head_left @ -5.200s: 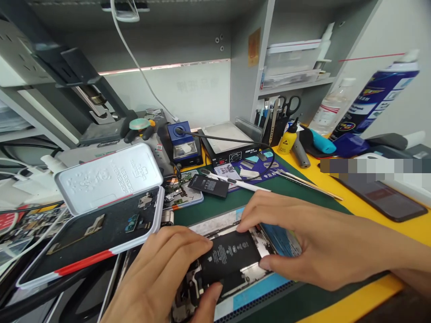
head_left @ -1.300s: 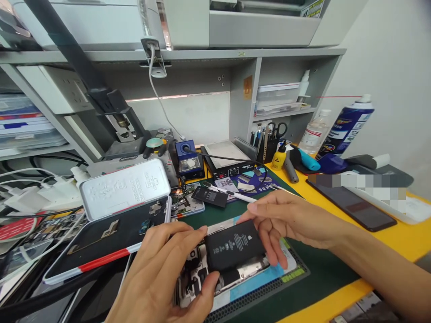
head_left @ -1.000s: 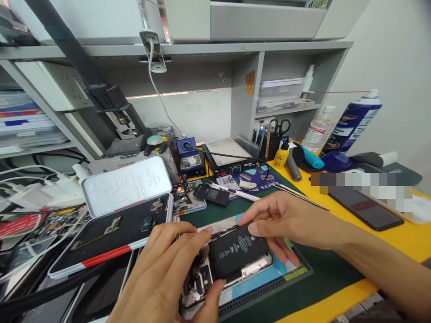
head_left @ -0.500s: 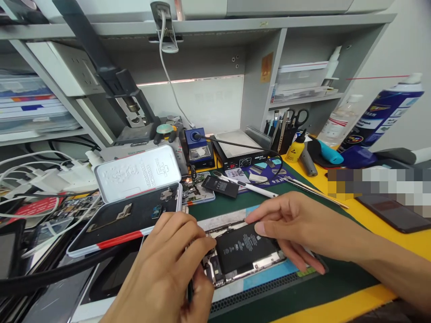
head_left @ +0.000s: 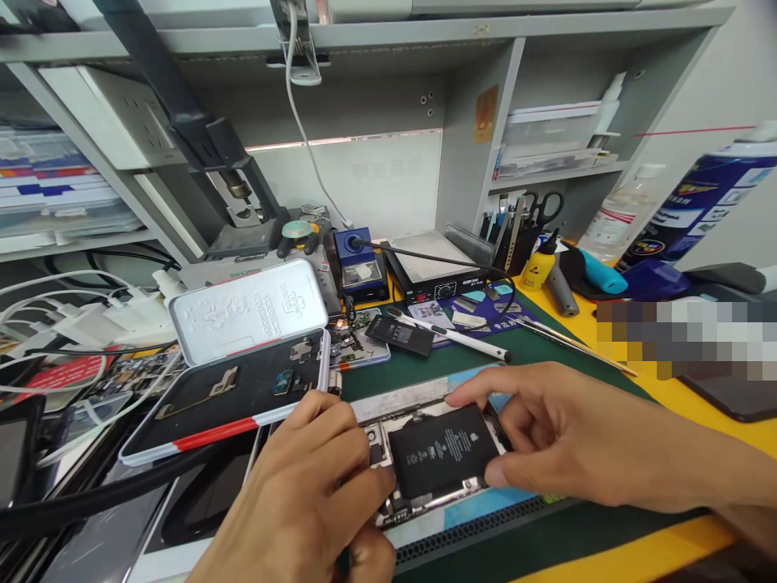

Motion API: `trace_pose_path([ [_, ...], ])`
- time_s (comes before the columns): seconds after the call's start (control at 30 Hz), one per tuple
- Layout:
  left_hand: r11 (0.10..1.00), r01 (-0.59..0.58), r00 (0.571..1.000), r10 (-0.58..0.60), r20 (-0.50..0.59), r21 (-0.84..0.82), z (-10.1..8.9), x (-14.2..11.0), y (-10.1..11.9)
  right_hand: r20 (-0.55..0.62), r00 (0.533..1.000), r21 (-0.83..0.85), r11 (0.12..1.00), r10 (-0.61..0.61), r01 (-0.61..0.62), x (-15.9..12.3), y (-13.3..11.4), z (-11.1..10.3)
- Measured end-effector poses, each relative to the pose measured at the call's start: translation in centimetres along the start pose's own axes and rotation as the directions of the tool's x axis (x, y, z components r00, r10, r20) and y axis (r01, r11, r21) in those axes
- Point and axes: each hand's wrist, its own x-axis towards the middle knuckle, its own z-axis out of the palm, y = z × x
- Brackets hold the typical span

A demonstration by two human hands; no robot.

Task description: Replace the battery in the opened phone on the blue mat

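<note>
An opened phone (head_left: pixel 397 398) lies flat on a blue-edged work mat (head_left: pixel 467 522) in front of me, its insides showing. A black battery (head_left: pixel 440 449) rests in its body. My right hand (head_left: pixel 564 437) pinches the battery's right end, index finger at the far edge and thumb at the near corner. Over the phone's left end, my left hand (head_left: pixel 303 494) is curled, with the fingers bent down on the frame and the thumb under its near edge.
An open tin (head_left: pixel 243 385) with small parts and its raised lid (head_left: pixel 248 312) stands left of the phone. Behind are a loose small battery (head_left: pixel 401 332), a white pen (head_left: pixel 455 336), a blue soldering station (head_left: pixel 361 271), a hot plate (head_left: pixel 430 267) and tweezers (head_left: pixel 576 348). A spray can (head_left: pixel 698 202) and a dark phone (head_left: pixel 728 393) are on the right.
The battery, held tilted above the phone a second ago, now sits down in the body. My left fingers went from stretched over the battery to curled at the phone's left end.
</note>
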Motion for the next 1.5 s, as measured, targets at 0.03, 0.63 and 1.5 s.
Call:
trace_pose_path([
  [0.03, 1.000, -0.012, 1.000, 0.012, 0.010, 0.002, 0.0, 0.0, -0.2, -0.009, 1.000, -0.049, 0.999, -0.011, 0.010, 0.0, -0.2, -0.1],
  [0.63, 0.997, -0.013, 1.000, 0.013, 0.006, -0.082, 0.7, -0.5, -0.7, 0.049, 0.998, -0.170, 0.985, 0.049, -0.040, -0.1, -1.6, -0.8],
  [1.5, 1.000, -0.018, 0.996, 0.018, -0.086, -0.001, 0.4, 0.5, 0.1, 0.058, 0.991, 0.028, 0.993, 0.117, -0.119, 0.6, -2.1, -0.8],
])
